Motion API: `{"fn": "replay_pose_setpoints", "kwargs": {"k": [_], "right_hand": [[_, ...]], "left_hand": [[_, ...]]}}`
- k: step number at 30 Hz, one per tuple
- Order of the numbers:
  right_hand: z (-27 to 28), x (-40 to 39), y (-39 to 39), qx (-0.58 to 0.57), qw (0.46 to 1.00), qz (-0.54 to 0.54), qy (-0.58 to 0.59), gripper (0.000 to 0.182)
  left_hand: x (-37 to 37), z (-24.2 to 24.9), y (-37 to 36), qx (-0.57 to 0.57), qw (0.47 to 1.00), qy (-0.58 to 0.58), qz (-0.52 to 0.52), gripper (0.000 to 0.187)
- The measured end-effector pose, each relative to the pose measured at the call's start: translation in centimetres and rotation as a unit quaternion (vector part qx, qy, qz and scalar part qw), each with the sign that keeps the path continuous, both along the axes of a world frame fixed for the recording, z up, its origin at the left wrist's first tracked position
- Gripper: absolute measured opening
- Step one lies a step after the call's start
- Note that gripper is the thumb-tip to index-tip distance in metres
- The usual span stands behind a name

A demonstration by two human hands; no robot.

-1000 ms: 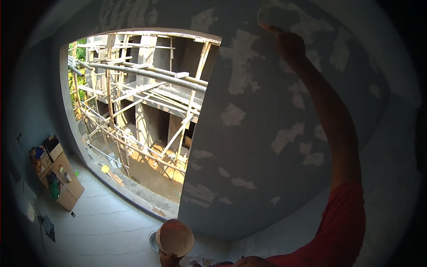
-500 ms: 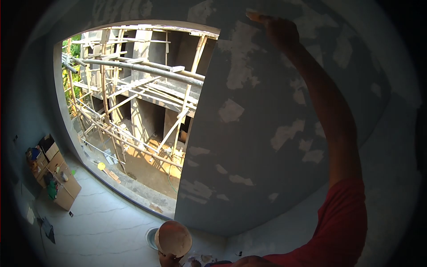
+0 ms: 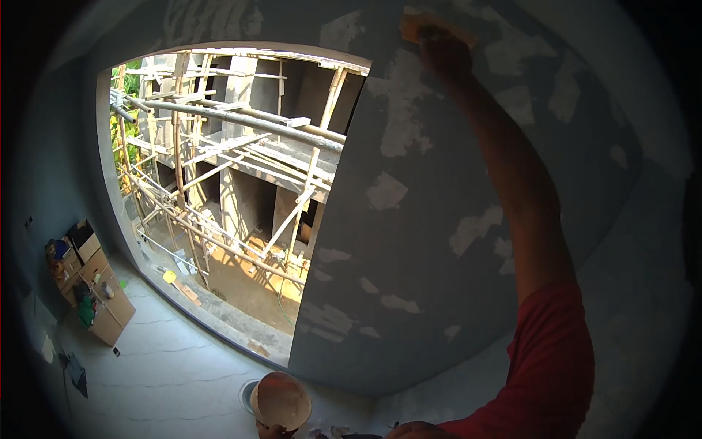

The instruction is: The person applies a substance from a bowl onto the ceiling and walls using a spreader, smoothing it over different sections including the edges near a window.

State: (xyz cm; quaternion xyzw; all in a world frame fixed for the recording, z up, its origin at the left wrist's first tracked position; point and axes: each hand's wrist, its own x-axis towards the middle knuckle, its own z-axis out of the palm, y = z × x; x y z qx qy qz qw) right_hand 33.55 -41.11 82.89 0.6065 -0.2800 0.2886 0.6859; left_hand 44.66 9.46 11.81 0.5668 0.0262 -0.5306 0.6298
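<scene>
above window edge [image 3: 358, 66], right hand [image 3: 444, 55] holds scraper [image 3: 413, 28]; left hand [image 3: 273, 430], bowl [image 3: 285, 402]

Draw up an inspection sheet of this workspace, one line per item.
Surface: grey wall with scattered pale patches
Things: flat tool up at the wall; bowl below
Clutter: cardboard boxes and loose items on the floor
Hands: right hand grips the tool; left hand holds the bowl
Cables: one thin green line outside, cable or hose unclear
Surroundings: pole scaffolding beyond the wall opening

Right hand [image 3: 444, 55] — now further left.
</scene>
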Motion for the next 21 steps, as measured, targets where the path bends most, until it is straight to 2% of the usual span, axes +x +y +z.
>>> {"fn": "replay_pose_setpoints", "kwargs": {"k": [2,4,5,7,9,11,12,13,15,17,19,21], "right_hand": [[-3.3,-1.2,-0.1,-0.005,0.999,-0.009,0.044,0.027],[-5.2,-2.1,0.7,-0.004,0.99,0.067,0.122,0.028],[-4.6,-2.3,1.1,-0.003,0.99,0.07,0.123,0.028],[-1.3,-2.9,3.2,0.086,0.994,0.064,-0.003,0.033],[3.7,-3.2,3.9,0.047,0.994,0.036,-0.091,0.034],[7.2,-3.1,3.5,-0.027,0.992,0.022,-0.123,0.031],[7.5,-2.5,4.0,-0.026,0.992,0.024,-0.125,0.031],[7.8,-1.6,4.6,0.013,0.99,0.056,-0.127,0.023],[7.0,0.1,3.5,0.053,0.987,0.084,-0.125,0.017],[5.4,0.6,0.0,0.059,0.996,-0.064,-0.032,0.027],[0.1,1.1,2.7,0.066,0.996,0.005,0.057,0.021],[-4.1,0.9,1.7,0.054,0.993,0.04,0.095,0.019]], "left_hand": [[0.3,-1.3,0.2,0.0,1.0,-0.009,-0.003,0.08],[-0.1,-2.6,0.7,-0.002,1.0,-0.013,0.002,0.081],[-0.1,-3.1,1.1,-0.001,1.0,-0.017,0.007,0.081],[-0.6,-3.8,1.2,-0.003,1.0,-0.02,0.021,0.081],[-0.2,-3.7,1.2,-0.005,0.999,-0.025,0.026,0.082],[0.4,-3.3,1.1,0.034,0.999,0.001,0.01,0.082],[0.6,-3.4,0.9,0.035,0.999,-0.001,0.012,0.082],[0.7,-3.5,0.7,0.028,0.999,-0.033,0.005,0.082],[0.5,-3.7,0.3,0.014,0.996,-0.092,-0.015,0.082],[0.2,-3.8,0.6,0.005,0.988,-0.151,-0.043,0.081],[0.5,-3.7,1.0,-0.01,0.974,-0.214,-0.072,0.081],[0.4,-3.7,1.5,-0.028,0.957,-0.273,-0.091,0.081]]}}
